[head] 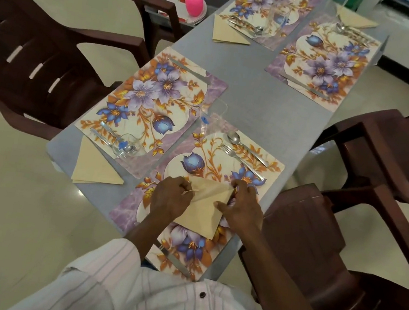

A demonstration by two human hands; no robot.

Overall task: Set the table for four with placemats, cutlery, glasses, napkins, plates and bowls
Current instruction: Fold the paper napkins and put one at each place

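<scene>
- four placemats (pixel 153 101)
- four napkins (pixel 96 166)
- three glasses (pixel 124 145) clear, a possible fourth at the far edge
- three knives (pixel 189 71) seen
- four chairs (pixel 36 62)
- one pink cup (pixel 193 1)

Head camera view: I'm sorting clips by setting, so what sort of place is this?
Likely a dining room, in a home or small canteen: a grey table laid with floral placemats and folded napkins, with brown plastic armchairs around it.

One view only, wide-angle, worn on my head. It looks forward and steeply down along the table (pixel 257 104), far end at the top edge. My left hand (pixel 170 199) and right hand (pixel 241 210) sit close, low centre. My shirt (pixel 152 304) fills the bottom.
</scene>
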